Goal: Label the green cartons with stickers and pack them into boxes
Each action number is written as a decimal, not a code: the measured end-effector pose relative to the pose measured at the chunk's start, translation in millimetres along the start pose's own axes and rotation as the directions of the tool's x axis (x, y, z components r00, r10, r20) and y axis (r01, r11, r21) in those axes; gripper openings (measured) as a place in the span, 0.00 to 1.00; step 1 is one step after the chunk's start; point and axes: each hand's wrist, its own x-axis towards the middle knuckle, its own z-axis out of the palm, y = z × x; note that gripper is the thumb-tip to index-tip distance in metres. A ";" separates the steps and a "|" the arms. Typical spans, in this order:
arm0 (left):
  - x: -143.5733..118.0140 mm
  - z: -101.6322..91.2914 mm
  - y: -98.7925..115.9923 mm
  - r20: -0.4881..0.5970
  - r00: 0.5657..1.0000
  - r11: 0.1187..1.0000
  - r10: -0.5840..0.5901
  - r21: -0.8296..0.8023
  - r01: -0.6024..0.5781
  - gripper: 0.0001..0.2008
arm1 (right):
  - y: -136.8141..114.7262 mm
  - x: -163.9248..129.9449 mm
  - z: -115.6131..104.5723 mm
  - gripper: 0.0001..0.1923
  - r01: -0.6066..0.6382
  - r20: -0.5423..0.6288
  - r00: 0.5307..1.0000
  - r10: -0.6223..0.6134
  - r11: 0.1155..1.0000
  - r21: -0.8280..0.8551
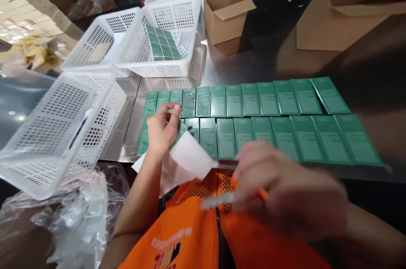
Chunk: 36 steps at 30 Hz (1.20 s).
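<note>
Head view shows two rows of green boxes (253, 121) lying flat on a metal table (241, 66), edge to edge, approx. a dozen per row. The rows look full from left to right, so the laying out seems mostly done. What is left I judge to be at the near left end, where the left hand (163, 129) works.

The left hand pinches one green box at that end, fingers closed on it, with a white paper sheet (187, 157) just below it. The right hand (285, 188) is blurred, near the orange vest (203, 235). It seems closed on a thin white stick-like item (218, 200), but I cannot tell for sure.

Far left stand white mesh baskets (50, 133); one (168, 40) holds more green boxes. Cardboard cartons (226, 6) are far right, clear plastic wrap (76, 218) near left. Nothing lies over the rows; only the paper sheet covers part of the near left boxes.
</note>
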 end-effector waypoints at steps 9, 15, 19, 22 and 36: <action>-41.8 19.0 15.2 0.726 0.685 0.989 0.058 -0.137 0.062 0.17 | 72.7 27.6 -26.6 0.26 -0.500 0.036 0.832 0.554 0.720 0.481; -51.8 30.9 20.3 0.722 0.692 0.996 -0.009 -0.054 0.069 0.15 | 89.6 16.4 -13.3 0.25 -0.560 -0.020 0.805 0.592 0.771 0.304; -54.9 37.4 23.8 0.752 0.653 0.996 -0.087 0.072 0.049 0.15 | 97.6 9.6 -4.0 0.20 -0.592 -0.089 0.804 0.588 0.806 -0.021; -55.7 42.7 25.3 0.776 0.620 0.991 -0.117 0.136 0.017 0.15 | 100.5 6.0 0.6 0.19 -0.579 -0.068 0.815 0.576 0.811 -0.082; -56.3 49.3 26.3 0.765 0.623 0.961 -0.166 0.268 -0.072 0.12 | 104.7 -5.1 8.0 0.18 -0.545 -0.121 0.838 0.531 0.823 -0.161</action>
